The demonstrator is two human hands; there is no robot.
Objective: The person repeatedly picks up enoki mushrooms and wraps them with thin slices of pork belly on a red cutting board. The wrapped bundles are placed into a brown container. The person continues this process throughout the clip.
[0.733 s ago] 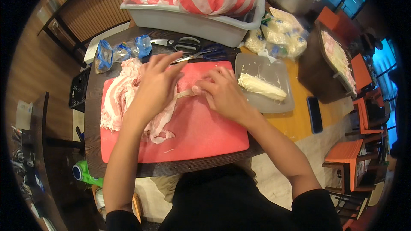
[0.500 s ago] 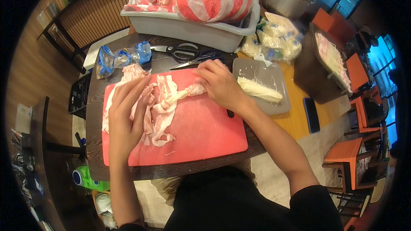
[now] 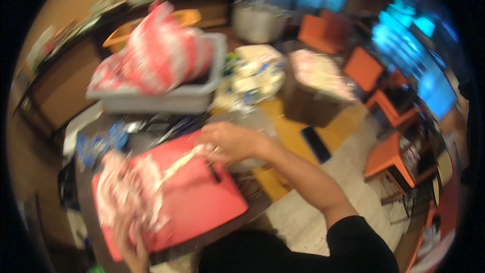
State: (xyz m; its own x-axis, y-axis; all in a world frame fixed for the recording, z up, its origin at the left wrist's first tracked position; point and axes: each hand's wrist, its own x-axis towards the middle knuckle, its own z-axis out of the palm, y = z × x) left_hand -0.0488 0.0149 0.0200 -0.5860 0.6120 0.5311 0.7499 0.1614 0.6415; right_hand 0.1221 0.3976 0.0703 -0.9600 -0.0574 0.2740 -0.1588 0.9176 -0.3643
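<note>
The picture is smeared by motion. My right hand (image 3: 230, 142) is closed at the upper right of the red cutting board (image 3: 202, 212). Its fingers grip one end of a pale enoki mushroom bundle (image 3: 183, 161), whose other end points toward the meat. Thin slices of pink and white raw meat (image 3: 126, 187) lie heaped on the board's left half. At the board's lower left, my left hand (image 3: 130, 242) has its fingers apart, touching or just over the meat's near edge. Behind my right hand, a grey tray (image 3: 257, 121) is partly hidden.
Beyond the board stands a grey tub (image 3: 156, 102) with a red-and-white striped bag (image 3: 166, 53). Bagged mushrooms (image 3: 252, 76), a dark box topped with pale pink food (image 3: 321, 73) and a phone (image 3: 316, 144) are to the right. Scissors (image 3: 174, 127) and blue plastic wrappers (image 3: 103, 141) lie behind the board.
The view has swung right and tilted up. My left hand has moved from above the meat down to the board's near-left edge. My right hand stays at the enoki bundle's end.
</note>
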